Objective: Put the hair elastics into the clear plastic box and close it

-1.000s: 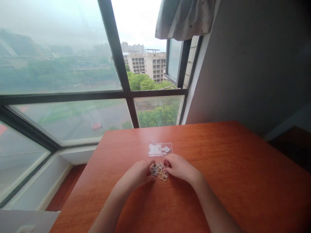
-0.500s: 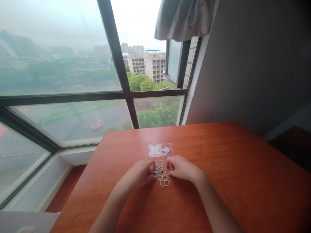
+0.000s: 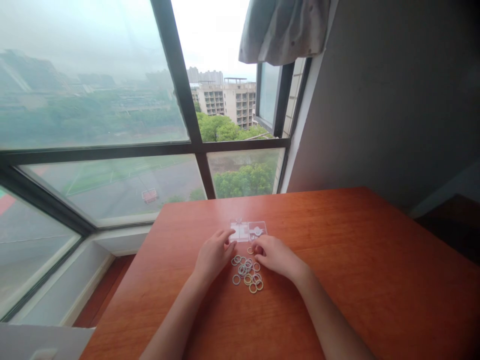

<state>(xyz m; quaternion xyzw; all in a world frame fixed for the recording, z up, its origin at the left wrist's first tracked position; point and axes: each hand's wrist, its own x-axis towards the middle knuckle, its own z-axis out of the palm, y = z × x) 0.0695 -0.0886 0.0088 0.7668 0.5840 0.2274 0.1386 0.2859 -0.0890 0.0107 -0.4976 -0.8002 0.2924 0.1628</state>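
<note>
Overlapping one clear case, the right hand shows indeterminable grip; left hand: fingers parted; counter carries at least twelve rings.

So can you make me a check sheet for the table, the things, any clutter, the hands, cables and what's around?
Surface: glossy reddish-brown table.
Things: pale rings, loosely clustered, some overlapping; clear case beyond them, white pieces inside.
Clutter: nothing seen.
Left hand: at the case's left side, thumb and forefinger apart.
Right hand: beside a lone ring near the case; grip unclear.
Cables: nothing seen.
Surroundings: window frame, curtain, grey wall.
</note>
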